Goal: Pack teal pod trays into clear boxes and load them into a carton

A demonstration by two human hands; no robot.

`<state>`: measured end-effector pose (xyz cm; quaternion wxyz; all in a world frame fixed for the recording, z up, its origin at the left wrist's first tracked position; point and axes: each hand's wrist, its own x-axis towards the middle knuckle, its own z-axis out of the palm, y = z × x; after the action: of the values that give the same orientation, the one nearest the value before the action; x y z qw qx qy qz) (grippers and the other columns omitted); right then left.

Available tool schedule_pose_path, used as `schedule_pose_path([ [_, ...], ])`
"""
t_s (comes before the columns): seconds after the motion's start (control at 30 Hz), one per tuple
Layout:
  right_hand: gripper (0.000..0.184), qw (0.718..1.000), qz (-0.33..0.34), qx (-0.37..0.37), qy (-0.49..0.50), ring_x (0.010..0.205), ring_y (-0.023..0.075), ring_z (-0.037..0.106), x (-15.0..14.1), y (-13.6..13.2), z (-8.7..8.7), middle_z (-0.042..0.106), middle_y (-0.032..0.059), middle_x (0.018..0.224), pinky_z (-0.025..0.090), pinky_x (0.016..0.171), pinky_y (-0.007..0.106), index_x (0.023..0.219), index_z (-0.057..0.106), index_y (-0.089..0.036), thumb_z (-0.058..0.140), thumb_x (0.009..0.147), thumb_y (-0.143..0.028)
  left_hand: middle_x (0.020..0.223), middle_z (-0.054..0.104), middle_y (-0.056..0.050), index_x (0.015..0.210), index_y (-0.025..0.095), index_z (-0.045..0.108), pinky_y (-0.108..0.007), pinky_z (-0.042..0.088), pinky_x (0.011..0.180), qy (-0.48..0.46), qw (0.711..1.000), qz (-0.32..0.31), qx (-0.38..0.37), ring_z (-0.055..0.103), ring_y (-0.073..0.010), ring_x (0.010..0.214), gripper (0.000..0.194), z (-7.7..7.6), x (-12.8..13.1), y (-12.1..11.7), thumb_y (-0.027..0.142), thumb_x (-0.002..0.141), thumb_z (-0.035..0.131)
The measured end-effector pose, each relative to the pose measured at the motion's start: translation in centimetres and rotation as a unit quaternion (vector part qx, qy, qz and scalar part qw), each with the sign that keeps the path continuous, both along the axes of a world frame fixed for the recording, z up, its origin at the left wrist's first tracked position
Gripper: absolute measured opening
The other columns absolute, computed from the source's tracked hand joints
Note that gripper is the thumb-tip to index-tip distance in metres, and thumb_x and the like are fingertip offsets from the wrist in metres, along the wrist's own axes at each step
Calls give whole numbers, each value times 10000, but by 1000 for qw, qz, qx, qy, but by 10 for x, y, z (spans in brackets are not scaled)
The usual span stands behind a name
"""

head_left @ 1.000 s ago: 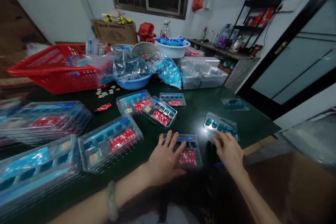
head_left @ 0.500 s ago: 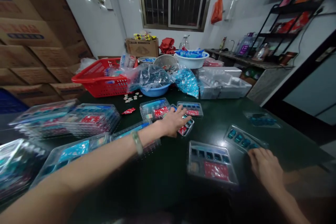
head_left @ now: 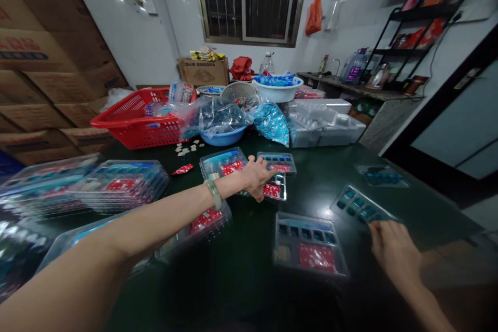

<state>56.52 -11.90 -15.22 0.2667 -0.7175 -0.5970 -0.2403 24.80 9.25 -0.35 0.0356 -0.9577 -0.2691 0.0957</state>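
Note:
My left hand reaches far across the table with its fingers spread. It lies over a clear plastic tray holding a red packet, and covers part of it. Beside that hand are a tray with a blue strip and a red packet and another small tray with dark cells. On the right, my right hand has its fingers curled at the near corner of a clear tray with teal pieces. Between my arms sits a clear tray with a red packet and dark cells.
Stacked filled trays stand on the left. At the back are a red basket, a blue basin, a bag of blue packets and clear plastic boxes. One more tray lies far right.
The tray under my left hand has turned from slanted to nearly square, and that hand stays over it. My right hand keeps its place at the teal tray. The whole view has shifted slightly.

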Motion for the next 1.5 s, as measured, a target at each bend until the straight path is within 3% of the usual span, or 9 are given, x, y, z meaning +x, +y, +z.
schedule_pose_path([
  [0.47, 85, 989, -14, 43, -137, 756, 171, 487, -32, -5, 66, 572, 54, 783, 393, 653, 259, 768, 539, -151, 557, 808, -224, 1292, 395, -220, 1281, 221, 417, -583, 210, 915, -90, 978, 37, -184, 324, -450, 1143, 1105, -24, 74, -4, 520, 284, 791],
  [0.67, 67, 980, 23, 93, -174, 734, 161, 501, -52, -6, 86, 587, 44, 762, 396, 618, 247, 767, 549, -148, 606, 768, -183, 1302, 409, -198, 1293, 160, 400, -525, 262, 945, -268, 911, 83, -301, 365, -415, 1159, 984, 0, 60, 5, 453, 435, 785],
  [0.8, 80, 973, 46, 137, -180, 736, 173, 516, -74, 1, 111, 593, 56, 772, 408, 609, 261, 774, 558, -145, 628, 751, -176, 1265, 439, -222, 1353, 88, 227, -402, 433, 827, -411, 806, 133, -404, 521, -294, 1045, 845, 16, 38, -22, 497, 709, 593],
  [0.9, 106, 968, 94, 166, -163, 740, 183, 531, -105, 10, 133, 591, 71, 764, 435, 638, 288, 792, 551, -133, 640, 737, -148, 1225, 484, -182, 1310, 120, 312, -374, 456, 809, -497, 674, 131, -531, 544, -244, 1024, 628, 15, 21, -66, 477, 817, 464],
  [1.0, 144, 963, 172, 168, -125, 756, 182, 535, -144, 16, 144, 590, 67, 781, 458, 695, 320, 835, 548, -138, 634, 727, -99, 1162, 523, -107, 1263, 212, 391, -395, 425, 857, -606, 391, 138, -679, 523, -238, 1043, 577, 4, 8, -107, 300, 745, 630],
  [1.07, 172, 957, 230, 152, -94, 788, 186, 534, -171, 17, 143, 594, 67, 822, 461, 726, 339, 881, 556, -143, 612, 733, -76, 1169, 517, -72, 1273, 278, 371, -415, 397, 889, -667, 272, 112, -685, 490, -246, 1086, 679, -5, 0, -121, 245, 678, 696],
  [1.13, 186, 947, 279, 145, -69, 817, 195, 529, -195, 15, 139, 595, 71, 855, 459, 740, 354, 913, 565, -138, 582, 745, -60, 1262, 456, -63, 1294, 318, 327, -427, 365, 921, -717, 224, 62, -657, 417, -273, 1170, 799, -13, -8, -126, 257, 614, 743],
  [1.27, 173, 934, 334, 119, -42, 814, 201, 523, -230, 14, 136, 597, 77, 850, 452, 718, 360, 911, 584, -119, 538, 763, -41, 1380, 336, -88, 1322, 309, 273, -434, 305, 968, -741, 212, -6, -637, 291, -312, 1262, 896, -20, -27, -125, 318, 569, 758],
  [1.5, 214, 930, 316, 189, -16, 872, 238, 561, -244, 6, 142, 620, 110, 892, 465, 728, 375, 954, 605, -106, 635, 745, -140, 1212, 507, -171, 1324, 218, 279, -480, 330, 925, -728, 148, 57, -667, 429, -334, 1167, 709, -14, -42, -116, 497, 728, 544],
])
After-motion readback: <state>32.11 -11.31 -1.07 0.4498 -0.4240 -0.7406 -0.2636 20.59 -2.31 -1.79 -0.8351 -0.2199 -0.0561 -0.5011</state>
